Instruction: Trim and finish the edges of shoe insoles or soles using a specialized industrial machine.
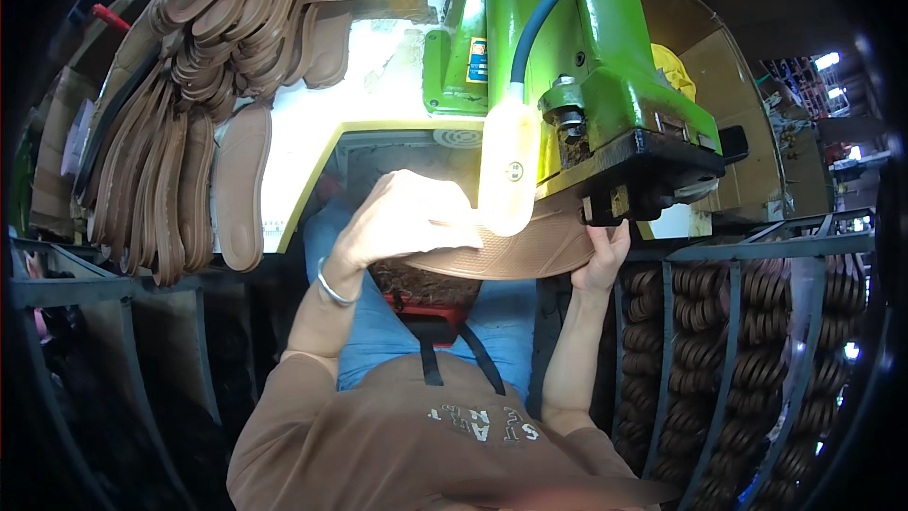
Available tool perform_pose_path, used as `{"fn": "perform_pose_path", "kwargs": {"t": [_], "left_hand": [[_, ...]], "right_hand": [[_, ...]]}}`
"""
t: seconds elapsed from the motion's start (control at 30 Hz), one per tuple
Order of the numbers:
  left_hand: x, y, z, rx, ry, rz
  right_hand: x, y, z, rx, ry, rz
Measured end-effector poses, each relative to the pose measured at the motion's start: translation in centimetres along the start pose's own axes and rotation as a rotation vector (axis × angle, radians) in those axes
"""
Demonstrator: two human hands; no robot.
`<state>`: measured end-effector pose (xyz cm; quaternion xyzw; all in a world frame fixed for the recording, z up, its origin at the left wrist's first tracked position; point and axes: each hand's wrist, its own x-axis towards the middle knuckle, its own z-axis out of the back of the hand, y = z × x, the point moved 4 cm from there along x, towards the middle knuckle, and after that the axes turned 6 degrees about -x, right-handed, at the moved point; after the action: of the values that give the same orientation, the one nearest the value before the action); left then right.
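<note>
A brown shoe sole (501, 260) with a textured face is held level between my two hands, below the head of a green machine (605, 57). My left hand (411, 218), washed out by bright light, is closed on the sole's left end. At its right end my right hand (602, 255) pinches the edge, close beside the machine's dark metal working part (624, 194). The sole's far edge is partly hidden by a glowing white lamp (509, 170) on a blue hose.
Brown soles (241, 185) are stacked and heaped on the white table (378, 66) at left. Racks filled with soles (700, 322) stand at right. A red container (440, 322) with brown scraps sits between my knees. Cardboard (738, 85) surrounds the machine's right side.
</note>
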<state>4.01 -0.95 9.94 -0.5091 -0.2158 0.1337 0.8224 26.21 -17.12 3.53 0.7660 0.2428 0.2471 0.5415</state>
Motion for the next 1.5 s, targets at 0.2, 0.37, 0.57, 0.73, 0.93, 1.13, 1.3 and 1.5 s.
{"fn": "perform_pose_path", "kwargs": {"t": [0.2,0.37,0.57,0.73,0.93,1.13,1.3,1.5], "left_hand": [[-3.4,1.1,2.1,0.036,-0.076,0.195],[-9.5,2.5,0.0,-0.083,-0.231,0.383],[-10.3,2.8,-6.6,-0.384,-0.213,0.351],[-2.2,1.8,-7.7,-0.289,-0.3,0.274],[-1.0,2.1,-9.0,-0.169,-0.36,0.189],[-3.4,2.9,-8.7,-0.421,-0.45,0.194],[-2.3,1.3,-8.4,-0.152,-0.183,0.115],[-3.5,2.1,-6.7,-0.052,-0.189,0.301]], "right_hand": [[-1.8,-2.6,-2.6,0.088,0.122,-0.17],[-1.9,-2.7,-6.0,0.126,0.194,-0.155],[-2.4,-2.8,-7.6,0.003,0.309,-0.123],[-3.4,-2.7,-5.9,-0.076,0.233,-0.025],[-13.8,-4.7,-3.7,-0.267,0.374,-0.251],[-15.3,-6.0,0.6,-0.061,0.464,-0.491],[-5.9,-1.6,-1.9,-0.311,0.308,-0.148],[-3.3,-0.6,-0.5,-0.196,0.093,0.052]]}}
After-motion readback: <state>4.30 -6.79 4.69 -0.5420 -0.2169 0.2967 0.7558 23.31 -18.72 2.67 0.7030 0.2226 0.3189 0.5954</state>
